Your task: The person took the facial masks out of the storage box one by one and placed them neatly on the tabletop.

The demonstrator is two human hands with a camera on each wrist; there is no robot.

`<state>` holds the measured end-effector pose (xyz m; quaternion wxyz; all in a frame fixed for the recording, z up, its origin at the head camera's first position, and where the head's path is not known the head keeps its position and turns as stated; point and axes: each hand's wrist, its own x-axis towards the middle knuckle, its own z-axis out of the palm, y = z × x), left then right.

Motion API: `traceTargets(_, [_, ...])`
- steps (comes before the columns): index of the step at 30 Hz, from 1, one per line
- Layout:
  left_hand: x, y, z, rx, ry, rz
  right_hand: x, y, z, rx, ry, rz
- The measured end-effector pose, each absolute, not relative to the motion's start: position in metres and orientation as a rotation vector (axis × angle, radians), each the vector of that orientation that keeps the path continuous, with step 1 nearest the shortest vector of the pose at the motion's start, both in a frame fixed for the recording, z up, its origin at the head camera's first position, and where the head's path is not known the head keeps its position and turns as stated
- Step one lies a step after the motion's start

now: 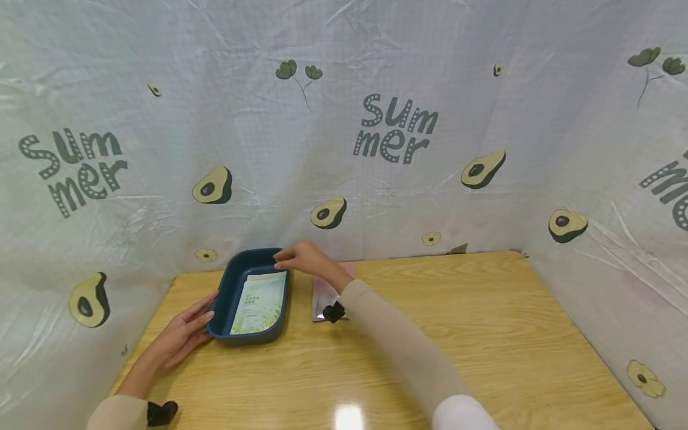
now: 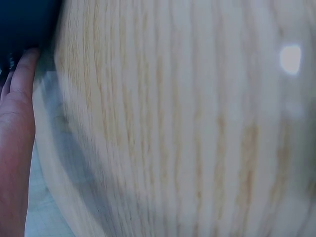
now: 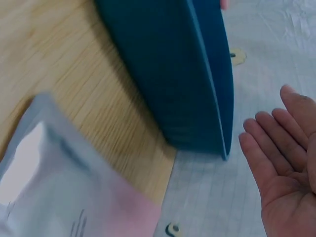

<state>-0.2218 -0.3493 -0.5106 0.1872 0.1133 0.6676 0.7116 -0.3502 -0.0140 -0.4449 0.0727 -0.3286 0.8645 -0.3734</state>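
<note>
A dark blue plastic bin (image 1: 249, 339) stands at the back left of the table. Inside it lies a flat white-and-green packet (image 1: 258, 304) with a plant print. My left hand (image 1: 183, 334) rests along the bin's left wall, fingers extended; the left wrist view has only part of this hand (image 2: 17, 113) at its edge. Over the bin's back right corner hovers my right hand (image 1: 306, 258), its fingers loosely bent with nothing in them, palm visible in the right wrist view. A pink-and-silver packet (image 3: 74, 182) lies on the table right of the bin, partly hidden under my right forearm.
The wooden table (image 1: 451, 316) extends to the right of the bin. A whitish curtain (image 1: 398, 197) printed with avocados and lettering hangs behind and at both sides, close to the table's back edge. Black straps circle both sleeves.
</note>
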Motion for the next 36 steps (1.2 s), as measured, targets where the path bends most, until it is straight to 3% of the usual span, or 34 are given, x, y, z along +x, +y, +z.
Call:
traceTargets(13, [-0.216, -0.356, -0.505, 0.174, 1.898, 1.996, -0.361, -0.056, -0.438, -1.033, 2.535, -0.997])
traceTargets(30, [-0.223, -0.346, -0.506, 0.178, 1.876, 2.024, -0.365, -0.079, -0.432, -0.680, 2.243, -1.107])
traceTargets(36, [-0.223, -0.347, -0.507, 0.106, 1.873, 2.046, -0.365, -0.087, -0.429, -0.708, 2.304, -0.936])
